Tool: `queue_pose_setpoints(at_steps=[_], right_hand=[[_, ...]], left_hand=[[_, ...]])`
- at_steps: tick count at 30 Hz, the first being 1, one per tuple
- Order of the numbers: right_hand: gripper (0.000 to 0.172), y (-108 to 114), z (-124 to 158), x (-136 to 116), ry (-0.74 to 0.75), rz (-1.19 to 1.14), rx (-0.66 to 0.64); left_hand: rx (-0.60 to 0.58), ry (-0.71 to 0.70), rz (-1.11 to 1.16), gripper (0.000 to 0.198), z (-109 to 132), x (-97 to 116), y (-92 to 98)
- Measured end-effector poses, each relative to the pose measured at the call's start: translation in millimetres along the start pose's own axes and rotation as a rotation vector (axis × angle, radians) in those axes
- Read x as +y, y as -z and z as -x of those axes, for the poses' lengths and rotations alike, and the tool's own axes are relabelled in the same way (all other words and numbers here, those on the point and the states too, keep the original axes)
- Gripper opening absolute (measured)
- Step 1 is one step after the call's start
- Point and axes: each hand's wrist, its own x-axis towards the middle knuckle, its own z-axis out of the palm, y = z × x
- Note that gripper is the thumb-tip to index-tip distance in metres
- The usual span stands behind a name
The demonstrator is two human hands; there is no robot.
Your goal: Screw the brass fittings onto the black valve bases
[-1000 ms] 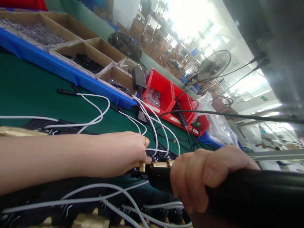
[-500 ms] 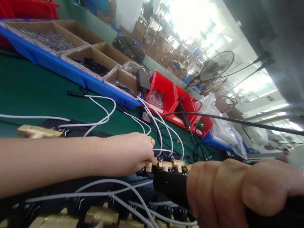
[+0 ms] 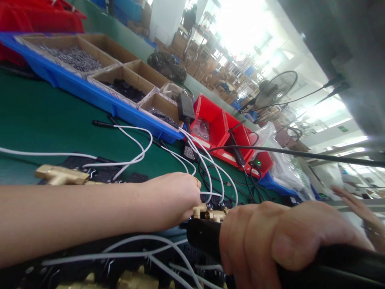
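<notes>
One black tool (image 3: 206, 235) (axis sloping gently) points left.

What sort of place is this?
Likely a factory assembly workshop: a blue tray with compartments of small parts, several brass fittings among white cables, and many cardboard boxes in the background.

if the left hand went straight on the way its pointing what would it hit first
Most likely the brass fitting right in front of the left hand, which may be touching it; any contact is hidden and depth unclear.
</notes>
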Motion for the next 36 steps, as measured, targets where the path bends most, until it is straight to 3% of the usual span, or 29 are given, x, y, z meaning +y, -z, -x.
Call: queue_pose_setpoints(at_steps=[3,7,10,13,18,24,30,32,36], right_hand=[[0.031,-2.8,3.7,6.1,0.043,-0.007,0.032],[0.009,-0.4,12.2,10.8,-0.066,-0.002,0.134],[0.01,-1.2,12.0,11.6,-0.167,-0.052,0.16],[0.024,-7.6,4.5,12.4,-0.168,-0.064,0.17],[0.027,-13.8,-1.7,16.7,-0.065,-0.015,0.213],[0.018,-5.4,5.0,16.0,0.029,-0.088,0.204],[0.02,-5.6,12.2,19.3,-0.061,-0.172,0.229],[0.023,-1.8,12.5,18.9,-0.086,-0.19,0.204],[0.029,7.0,3.5,11.4,-0.17,-0.102,-0.024]], left_hand=[[0.009,-0.007,0.021,0.012,-1.3,0.6,-0.3],[-0.065,0.025,0.019,0.012,-3.4,3.5,2.9],[-0.101,0.053,0.037,0.015,-4.0,4.9,5.2],[-0.094,0.077,0.097,0.02,-2.7,4.4,5.2],[-0.045,0.084,0.168,0.023,-1.3,3.0,0.8],[-0.052,0.071,0.131,0.016,-3.1,1.4,-3.3],[0.116,-0.079,0.205,0.013,27.6,-15.8,8.0],[0.184,-0.141,0.225,0.019,40.7,-21.5,9.6],[0.248,-0.21,0.257,0.019,55.0,-30.4,3.6]])
